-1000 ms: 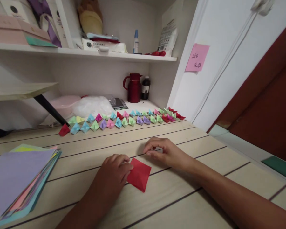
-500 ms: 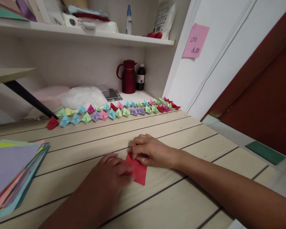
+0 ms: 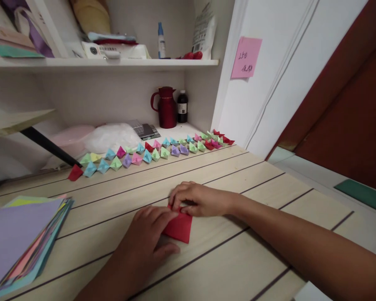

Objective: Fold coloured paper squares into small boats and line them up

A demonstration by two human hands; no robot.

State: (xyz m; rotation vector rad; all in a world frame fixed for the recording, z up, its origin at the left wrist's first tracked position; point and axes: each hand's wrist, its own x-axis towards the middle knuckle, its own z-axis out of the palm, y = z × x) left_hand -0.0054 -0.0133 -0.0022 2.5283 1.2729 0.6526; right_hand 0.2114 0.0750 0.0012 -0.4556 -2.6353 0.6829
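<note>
A small folded red paper (image 3: pixel 179 228) lies on the pale wooden table (image 3: pixel 244 259) in front of me. My left hand (image 3: pixel 146 240) rests on its left part, fingers curled down on it. My right hand (image 3: pixel 196 200) pinches the paper's top edge with bent fingers. Both hands touch the red paper and partly cover it.
Two rows of several small folded paper boats (image 3: pixel 150 152) in many colours run along the table's far edge. A stack of coloured paper sheets (image 3: pixel 17 238) lies at the left. A dark red jug (image 3: pixel 166 107) and a dark bottle (image 3: pixel 182 107) stand in the shelf niche. A pink note (image 3: pixel 246 57) sticks on the wall.
My right hand came from beside the red paper onto its top edge and now pinches it. My left hand slid further over the paper, which looks folded smaller.
</note>
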